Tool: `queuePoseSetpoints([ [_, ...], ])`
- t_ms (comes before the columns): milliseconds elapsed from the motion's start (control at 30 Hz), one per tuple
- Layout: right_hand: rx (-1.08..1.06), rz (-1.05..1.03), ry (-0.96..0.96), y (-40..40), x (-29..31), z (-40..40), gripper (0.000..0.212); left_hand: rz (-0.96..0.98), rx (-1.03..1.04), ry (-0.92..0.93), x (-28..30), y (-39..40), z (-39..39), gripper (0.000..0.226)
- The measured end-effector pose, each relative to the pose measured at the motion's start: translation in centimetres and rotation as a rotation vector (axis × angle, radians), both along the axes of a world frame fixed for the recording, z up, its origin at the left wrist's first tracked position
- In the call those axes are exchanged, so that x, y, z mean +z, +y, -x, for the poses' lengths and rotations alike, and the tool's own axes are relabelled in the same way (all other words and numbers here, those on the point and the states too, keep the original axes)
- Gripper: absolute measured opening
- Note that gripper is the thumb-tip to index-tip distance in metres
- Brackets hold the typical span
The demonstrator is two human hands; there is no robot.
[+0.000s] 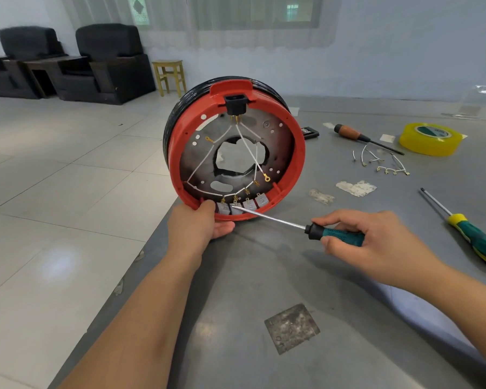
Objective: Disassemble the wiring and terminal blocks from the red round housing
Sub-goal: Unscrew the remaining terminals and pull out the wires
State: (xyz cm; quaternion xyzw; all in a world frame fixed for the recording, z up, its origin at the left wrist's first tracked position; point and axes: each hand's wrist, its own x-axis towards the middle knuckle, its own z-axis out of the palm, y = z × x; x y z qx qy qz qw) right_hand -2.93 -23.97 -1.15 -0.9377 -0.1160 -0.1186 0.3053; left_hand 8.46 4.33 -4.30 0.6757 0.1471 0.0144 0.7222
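Four grey terminal blocks in red housing. Left hand grips rim beside them; right hand grasps screwdriver, tip on second block.

left hand: arm extended, fingers curled in a grip, thumb on top | right hand: fingers wrapped, holding, forearm angled inward

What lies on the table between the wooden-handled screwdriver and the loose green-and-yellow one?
In the head view, a cluster of removed white wires with brass terminals lies between the wooden-handled screwdriver and the green-and-yellow screwdriver.
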Motion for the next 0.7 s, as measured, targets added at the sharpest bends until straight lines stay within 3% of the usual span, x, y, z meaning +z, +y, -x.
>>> queuePoseSetpoints([
  [700, -0.005, 0.161, 0.005, 2.0, 4.8, -0.5, 0.019, 0.032, 0.037, 0.016, -0.2, 0.1, -0.3, 0.016],
])
